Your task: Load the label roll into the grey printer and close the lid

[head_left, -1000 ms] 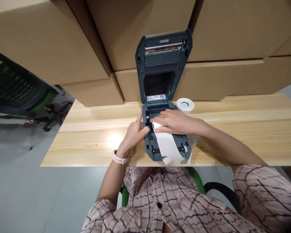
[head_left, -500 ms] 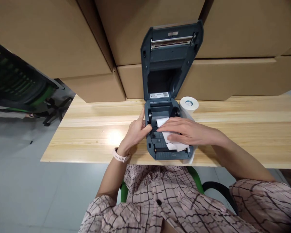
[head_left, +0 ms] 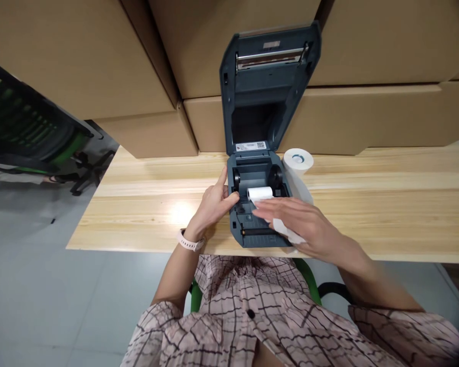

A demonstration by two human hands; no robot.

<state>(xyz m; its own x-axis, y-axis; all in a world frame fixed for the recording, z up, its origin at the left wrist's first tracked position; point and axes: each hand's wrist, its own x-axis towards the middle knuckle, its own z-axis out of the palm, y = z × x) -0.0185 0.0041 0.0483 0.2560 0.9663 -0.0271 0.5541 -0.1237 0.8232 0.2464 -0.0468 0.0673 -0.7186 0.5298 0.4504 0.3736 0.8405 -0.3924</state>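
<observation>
Presently, small roll (head_left: 260,193) lies in open printer (head_left: 257,176), near front edge of tabletop (head_left: 153,204). Risk: roll, apparently off holders (head_left: 276,176), may shift if strip (head_left: 286,232) is pulled. Left hand (head_left: 214,204) grips printer's rim; right hand (head_left: 302,221), fingers extended, grip unclear. Versus earlier frame: right hand nearer front edge, roll more exposed.

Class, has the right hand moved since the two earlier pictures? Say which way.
Yes. Judged against the wooden table, the right hand has moved toward the table's front edge, away from the printer's open lid.
</observation>
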